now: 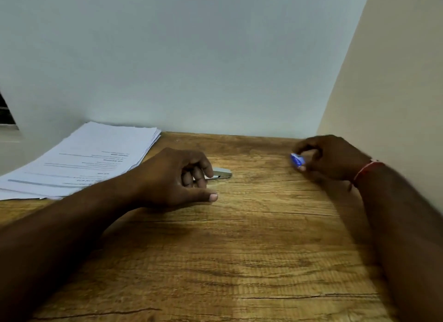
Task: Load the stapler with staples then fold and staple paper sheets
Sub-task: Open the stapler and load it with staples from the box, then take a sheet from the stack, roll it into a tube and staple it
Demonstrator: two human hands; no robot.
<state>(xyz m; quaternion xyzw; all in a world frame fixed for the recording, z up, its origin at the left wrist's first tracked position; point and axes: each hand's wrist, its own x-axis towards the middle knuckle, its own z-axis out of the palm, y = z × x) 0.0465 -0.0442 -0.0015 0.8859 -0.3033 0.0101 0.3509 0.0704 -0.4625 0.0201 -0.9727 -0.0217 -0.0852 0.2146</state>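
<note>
A metal stapler (221,173) lies on the wooden desk (239,249) near its middle; only its silver tip shows past my fingers. My left hand (177,178) rests over it with fingers curled around its body and the thumb stretched along the desk. Further right, close to the side wall, my right hand (328,157) pinches a small blue and white staple box (297,159) between its fingertips, just above the desk. A stack of printed paper sheets (84,158) lies at the back left corner.
A pale wall (191,70) closes the desk's far edge, and a cream side wall (395,94) closes its right side. A red thread band (364,172) circles my right wrist. Bare wood fills the foreground between my forearms.
</note>
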